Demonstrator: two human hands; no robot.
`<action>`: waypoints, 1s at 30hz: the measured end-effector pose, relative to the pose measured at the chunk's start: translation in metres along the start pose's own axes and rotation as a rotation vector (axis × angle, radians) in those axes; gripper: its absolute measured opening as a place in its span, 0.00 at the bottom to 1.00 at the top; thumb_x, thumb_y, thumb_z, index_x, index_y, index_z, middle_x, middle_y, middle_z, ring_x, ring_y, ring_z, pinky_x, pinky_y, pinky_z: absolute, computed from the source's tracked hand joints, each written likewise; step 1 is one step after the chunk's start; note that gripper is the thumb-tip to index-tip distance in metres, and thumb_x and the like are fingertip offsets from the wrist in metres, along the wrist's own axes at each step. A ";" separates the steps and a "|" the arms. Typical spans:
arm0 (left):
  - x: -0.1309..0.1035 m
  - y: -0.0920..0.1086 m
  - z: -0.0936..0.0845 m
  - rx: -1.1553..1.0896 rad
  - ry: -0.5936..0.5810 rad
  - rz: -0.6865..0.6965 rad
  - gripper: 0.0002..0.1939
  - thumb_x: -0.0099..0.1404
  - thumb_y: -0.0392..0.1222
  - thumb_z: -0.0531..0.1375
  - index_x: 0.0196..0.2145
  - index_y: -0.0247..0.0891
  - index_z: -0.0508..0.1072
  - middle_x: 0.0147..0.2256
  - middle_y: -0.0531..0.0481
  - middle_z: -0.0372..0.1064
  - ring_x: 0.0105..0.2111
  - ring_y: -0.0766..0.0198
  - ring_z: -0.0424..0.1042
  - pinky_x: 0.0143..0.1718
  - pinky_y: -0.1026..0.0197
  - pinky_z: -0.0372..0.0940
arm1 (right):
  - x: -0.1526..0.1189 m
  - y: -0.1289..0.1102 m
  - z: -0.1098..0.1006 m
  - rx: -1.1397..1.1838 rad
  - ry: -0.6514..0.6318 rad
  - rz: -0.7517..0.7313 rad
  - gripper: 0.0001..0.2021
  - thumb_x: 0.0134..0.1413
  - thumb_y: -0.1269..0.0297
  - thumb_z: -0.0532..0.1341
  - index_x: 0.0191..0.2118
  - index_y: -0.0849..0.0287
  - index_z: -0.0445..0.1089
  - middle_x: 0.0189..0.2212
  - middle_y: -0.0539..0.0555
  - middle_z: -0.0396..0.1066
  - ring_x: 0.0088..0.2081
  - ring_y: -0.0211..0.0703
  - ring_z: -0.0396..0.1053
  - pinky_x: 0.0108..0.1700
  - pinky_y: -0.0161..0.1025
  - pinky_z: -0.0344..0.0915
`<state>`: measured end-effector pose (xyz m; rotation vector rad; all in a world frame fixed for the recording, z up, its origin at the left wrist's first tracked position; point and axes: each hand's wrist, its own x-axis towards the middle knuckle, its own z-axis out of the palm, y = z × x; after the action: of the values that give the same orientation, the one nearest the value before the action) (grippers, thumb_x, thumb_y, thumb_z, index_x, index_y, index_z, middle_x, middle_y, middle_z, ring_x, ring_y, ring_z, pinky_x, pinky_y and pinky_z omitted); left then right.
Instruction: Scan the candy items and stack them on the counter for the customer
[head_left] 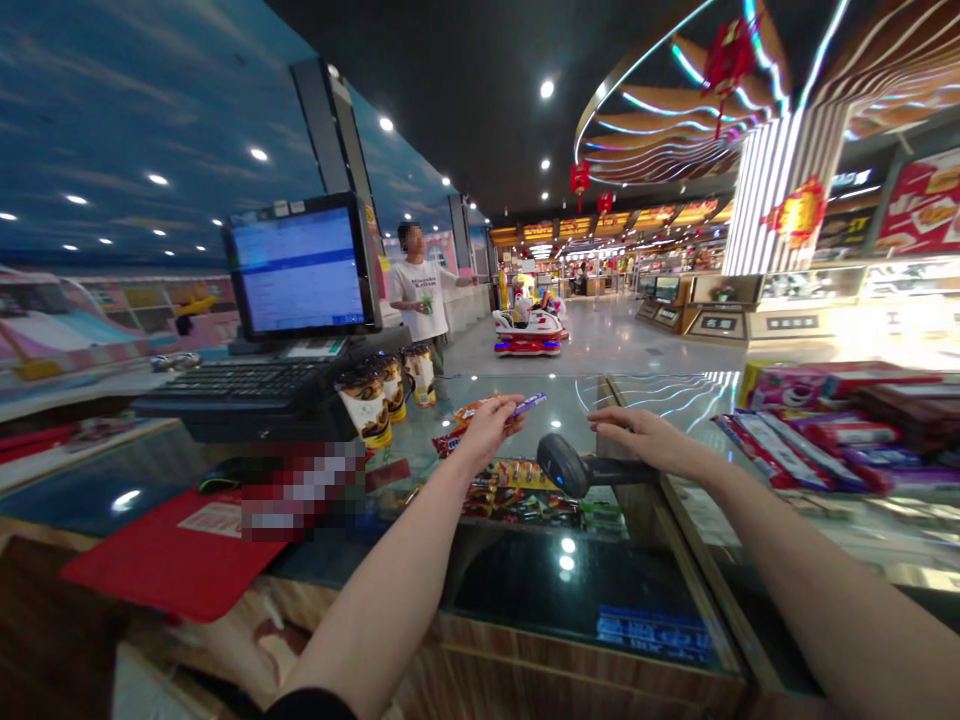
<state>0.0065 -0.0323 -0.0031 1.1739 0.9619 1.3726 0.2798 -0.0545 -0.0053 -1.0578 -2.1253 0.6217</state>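
Note:
My left hand (489, 432) is closed, pinching a slim purple packet (532, 404) that sticks out to the right over the glass counter. Beside and partly behind this hand lie an orange packet (471, 409) and a red packet (445, 443). A black handheld barcode scanner (564, 466) rests on the counter, its head toward the left and its handle to the right. My right hand (645, 436) is at the end of that handle, fingers stretched out and apart, with nothing in them. Whether the palm touches the handle I cannot tell.
At left stand a monitor (304, 270), a keyboard (225, 385) and several patterned cups (365, 410). A mouse (229, 476) lies on a red mat (172, 570). Wrapped snacks (840, 430) are piled at right. Beyond the counter are a standing person (421, 295) and a ride-on car (529, 330).

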 end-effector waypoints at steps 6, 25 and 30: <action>-0.006 0.005 0.011 0.031 -0.036 0.062 0.07 0.62 0.34 0.63 0.40 0.34 0.76 0.38 0.46 0.74 0.34 0.70 0.73 0.39 0.64 0.68 | 0.007 0.004 0.015 -0.004 0.171 0.022 0.18 0.61 0.60 0.56 0.55 0.56 0.70 0.47 0.57 0.77 0.50 0.49 0.74 0.55 0.51 0.66; -0.005 0.003 0.016 0.173 -0.073 0.164 0.16 0.56 0.39 0.69 0.41 0.35 0.73 0.37 0.47 0.76 0.33 0.65 0.76 0.36 0.63 0.67 | 0.019 -0.005 0.037 0.155 0.209 -0.092 0.24 0.60 0.58 0.58 0.62 0.53 0.66 0.57 0.55 0.70 0.56 0.48 0.69 0.61 0.51 0.61; -0.006 0.002 0.019 0.109 -0.057 0.166 0.18 0.54 0.40 0.71 0.41 0.35 0.72 0.36 0.47 0.76 0.33 0.65 0.76 0.40 0.60 0.69 | 0.021 -0.002 0.035 0.188 0.204 -0.092 0.23 0.59 0.58 0.59 0.60 0.50 0.68 0.57 0.52 0.71 0.57 0.48 0.67 0.61 0.51 0.61</action>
<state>0.0242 -0.0400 0.0021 1.3939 0.9248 1.4238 0.2433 -0.0422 -0.0190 -0.8758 -1.8880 0.6276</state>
